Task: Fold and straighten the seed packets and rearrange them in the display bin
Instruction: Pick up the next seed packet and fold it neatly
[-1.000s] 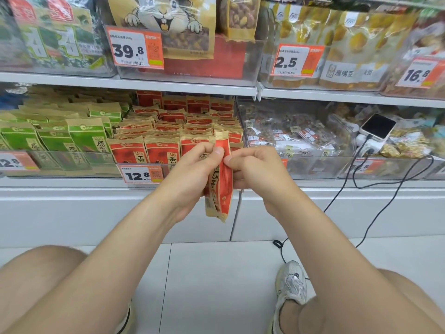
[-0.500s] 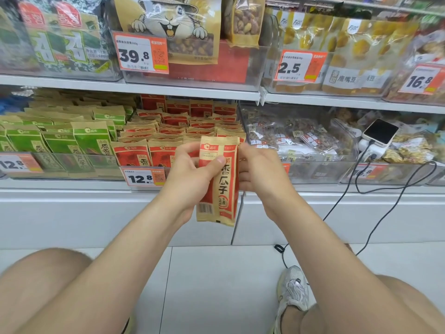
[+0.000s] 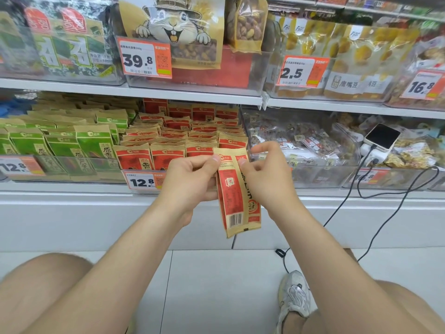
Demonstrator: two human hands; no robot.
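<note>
A red and tan seed packet [image 3: 237, 201] hangs upright in front of the low shelf, creased lengthwise so its barcode side faces me. My left hand [image 3: 192, 179] pinches its top left corner with thumb and fingers. My right hand [image 3: 265, 174] pinches the top right part, fingers curled over the edge. Just behind them stands the clear display bin [image 3: 144, 172], filled with several rows of matching red packets [image 3: 178, 133].
Green seed packets [image 3: 60, 143] fill the bin to the left. To the right, a bin of clear snack bags [image 3: 301, 145], then a phone [image 3: 382, 137] on a charger with black cables [image 3: 385, 203] trailing to the floor. My knees and a grey shoe [image 3: 295, 297] are below.
The packet turned from edge-on to front-facing, then to its back, barcode side toward me. Both hands stayed at its top edge, now slightly lower and folding it lengthwise.
</note>
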